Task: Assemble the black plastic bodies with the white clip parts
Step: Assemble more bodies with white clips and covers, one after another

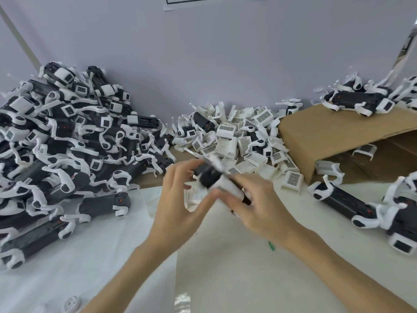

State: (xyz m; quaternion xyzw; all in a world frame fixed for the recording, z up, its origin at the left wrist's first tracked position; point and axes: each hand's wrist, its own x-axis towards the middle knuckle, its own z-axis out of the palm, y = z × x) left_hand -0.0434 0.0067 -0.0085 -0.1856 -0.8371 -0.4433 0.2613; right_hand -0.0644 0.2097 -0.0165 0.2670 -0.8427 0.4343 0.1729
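Fingers (234,199) gripping black body (208,177), both hands

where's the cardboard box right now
In the head view the cardboard box lies tipped on its side at right, beside the pile of white clip parts.

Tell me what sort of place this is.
Likely a small assembly workbench: a big heap of black-and-white units, loose white clip parts beside a cardboard box, and both hands working one piece.
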